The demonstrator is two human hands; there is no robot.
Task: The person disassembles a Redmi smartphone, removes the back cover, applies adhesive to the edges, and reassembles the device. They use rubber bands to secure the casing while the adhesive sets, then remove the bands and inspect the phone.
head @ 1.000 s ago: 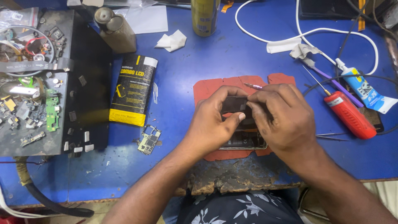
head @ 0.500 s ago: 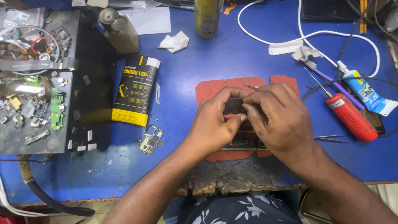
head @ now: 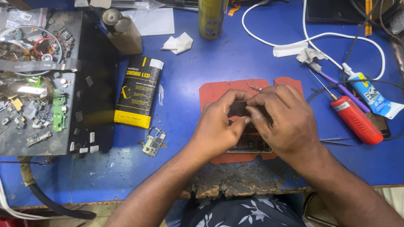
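Both hands [head: 256, 122] pinching dark phone [head: 248, 143]

Red screwdriver [head: 355, 120], glue tube [head: 372, 96], perhaps a circuit board [head: 153, 142]

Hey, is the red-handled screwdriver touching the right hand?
Apart. The head view shows bare blue table between the red-handled screwdriver and the right hand, which rests on the dark device with the left hand.

mat [head: 214, 90]: matt red rubber | table [head: 235, 63]: blue, scuffed | screwdriver [head: 355, 120]: glossy red plastic | box [head: 139, 92]: glossy card
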